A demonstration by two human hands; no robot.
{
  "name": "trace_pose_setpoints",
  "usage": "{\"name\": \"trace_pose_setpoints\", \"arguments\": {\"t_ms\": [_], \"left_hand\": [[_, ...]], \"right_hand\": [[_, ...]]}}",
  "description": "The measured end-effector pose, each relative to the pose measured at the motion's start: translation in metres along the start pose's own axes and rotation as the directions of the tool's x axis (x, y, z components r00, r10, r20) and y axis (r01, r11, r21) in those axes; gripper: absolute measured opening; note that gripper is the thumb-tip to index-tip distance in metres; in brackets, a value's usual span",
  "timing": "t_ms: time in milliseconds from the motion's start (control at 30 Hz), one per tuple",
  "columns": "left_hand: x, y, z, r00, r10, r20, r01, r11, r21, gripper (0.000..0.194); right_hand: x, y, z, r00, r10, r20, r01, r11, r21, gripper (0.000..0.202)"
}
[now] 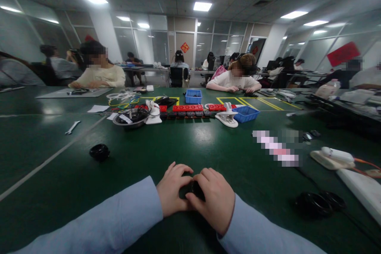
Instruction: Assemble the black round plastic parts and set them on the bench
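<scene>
Both hands meet low in the middle of the head view, over the green table. My left hand (175, 187) curls around the left side of a small black bundle (195, 189), which looks like a coiled cable. My right hand (216, 196) closes on the same bundle from the right, thumb towards the left hand. Fingers hide most of the bundle, so its full shape cannot be made out. A separate black cable coil (99, 152) lies on the table to the left. More black cable coils (314, 205) lie to the right.
A wrench (73, 127) lies at the left. Across the middle stand a metal bowl of cables (131, 121), red power strips (188, 108), white clip stands (228, 117) and blue bins (246, 114). White devices (336, 156) sit at the right. Other people sit across the table.
</scene>
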State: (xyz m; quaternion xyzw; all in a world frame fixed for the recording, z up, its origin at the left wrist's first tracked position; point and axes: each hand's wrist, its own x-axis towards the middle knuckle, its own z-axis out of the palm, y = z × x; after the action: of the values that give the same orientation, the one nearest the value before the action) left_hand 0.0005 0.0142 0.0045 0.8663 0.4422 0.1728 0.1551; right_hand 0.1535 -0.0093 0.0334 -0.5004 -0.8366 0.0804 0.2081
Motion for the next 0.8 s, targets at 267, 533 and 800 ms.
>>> {"name": "trace_pose_setpoints", "arguments": {"t_ms": [267, 533, 800], "left_hand": [[0.001, 0.000, 0.001, 1.000, 0.005, 0.007, -0.005, 1.000, -0.007, 0.038], [0.003, 0.002, -0.002, 1.000, -0.008, 0.022, 0.009, 1.000, -0.012, 0.038], [0.003, 0.002, -0.003, 1.000, 0.006, 0.030, -0.005, 1.000, -0.009, 0.030]], "right_hand": [[-0.002, 0.003, -0.004, 0.995, -0.091, 0.047, 0.086, 0.991, 0.099, 0.021], [-0.003, 0.010, 0.000, 0.939, -0.336, -0.072, 0.341, 0.885, 0.318, 0.037], [-0.001, 0.012, 0.008, 0.871, -0.459, -0.173, 0.490, 0.804, 0.337, 0.026]]}}
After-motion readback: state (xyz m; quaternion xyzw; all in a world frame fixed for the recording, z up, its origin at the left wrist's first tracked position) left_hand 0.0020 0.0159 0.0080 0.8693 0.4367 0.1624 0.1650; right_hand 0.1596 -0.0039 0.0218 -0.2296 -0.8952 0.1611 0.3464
